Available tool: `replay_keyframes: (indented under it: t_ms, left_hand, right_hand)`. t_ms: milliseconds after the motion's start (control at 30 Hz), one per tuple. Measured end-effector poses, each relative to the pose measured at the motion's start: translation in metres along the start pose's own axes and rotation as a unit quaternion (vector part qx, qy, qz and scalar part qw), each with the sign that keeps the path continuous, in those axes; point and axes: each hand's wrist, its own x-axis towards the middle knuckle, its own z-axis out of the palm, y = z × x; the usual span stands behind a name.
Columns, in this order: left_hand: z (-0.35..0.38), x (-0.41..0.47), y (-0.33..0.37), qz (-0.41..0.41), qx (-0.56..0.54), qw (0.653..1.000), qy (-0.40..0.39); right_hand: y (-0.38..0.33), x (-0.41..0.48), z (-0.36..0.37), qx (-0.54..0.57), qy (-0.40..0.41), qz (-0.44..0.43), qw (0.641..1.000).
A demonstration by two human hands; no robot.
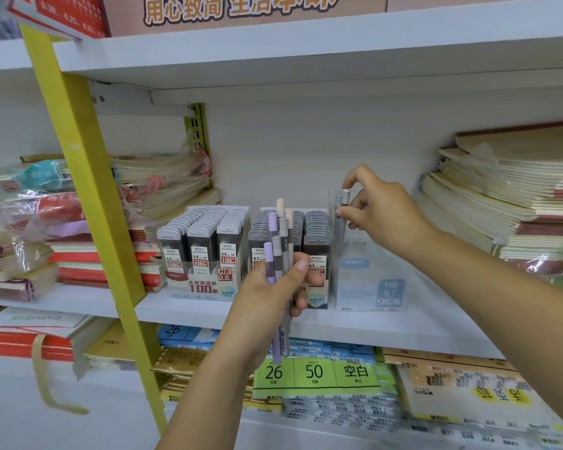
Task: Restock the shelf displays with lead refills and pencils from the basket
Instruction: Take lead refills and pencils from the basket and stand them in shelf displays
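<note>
I see the right hand (381,206) pinching grey pencils (339,222) upright at the clear box (368,277). The left hand (270,297) grips the upright pencil bundle (280,241).

Two lead refill displays (208,254) left of pencil box (368,277).

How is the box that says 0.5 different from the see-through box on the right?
The 0.5 box is packed with rows of dark refill cases; the see-through box is nearly empty, with just a couple of grey pencils. The 0.5 box has red lettering; the see-through box's is pale blue. No hand touches the 0.5 box; the right hand pinches those pencils in the see-through box. Both stand on one white shelf.
</note>
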Motion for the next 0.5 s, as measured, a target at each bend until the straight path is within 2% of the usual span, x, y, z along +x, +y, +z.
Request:
replay_keyframes:
  t_ms: [133, 200, 333, 367, 433, 500]
  left_hand:
    - [-0.001, 0.0, 0.0, -0.001, 0.0, 1.0, 0.001]
    - [-0.002, -0.001, -0.001, 0.001, -0.002, 1.0, 0.0]
    - [-0.004, -0.007, 0.0, 0.0, 0.0, 1.0, -0.022]
    - [-0.005, -0.009, -0.001, 0.001, -0.006, 1.0, -0.027]
    - [-0.005, -0.011, -0.003, 0.003, -0.016, 1.0, -0.024]
    - [-0.003, -0.014, -0.004, 0.013, -0.013, 1.0, -0.009]
  right_hand:
    - [-0.003, 0.002, 0.001, -0.029, -0.049, 0.033, 0.998]
    - [-0.007, 0.001, -0.005, -0.046, -0.043, 0.031, 0.998]
    - [-0.013, -0.033, -0.023, -0.021, 0.105, -0.003, 0.994]
    - [-0.013, -0.047, -0.026, -0.021, 0.117, 0.0, 0.993]
    - [-0.009, -0.075, -0.026, -0.051, 0.079, 0.025, 0.995]
    - [-0.004, -0.097, -0.023, -0.067, 0.001, 0.081, 0.994]
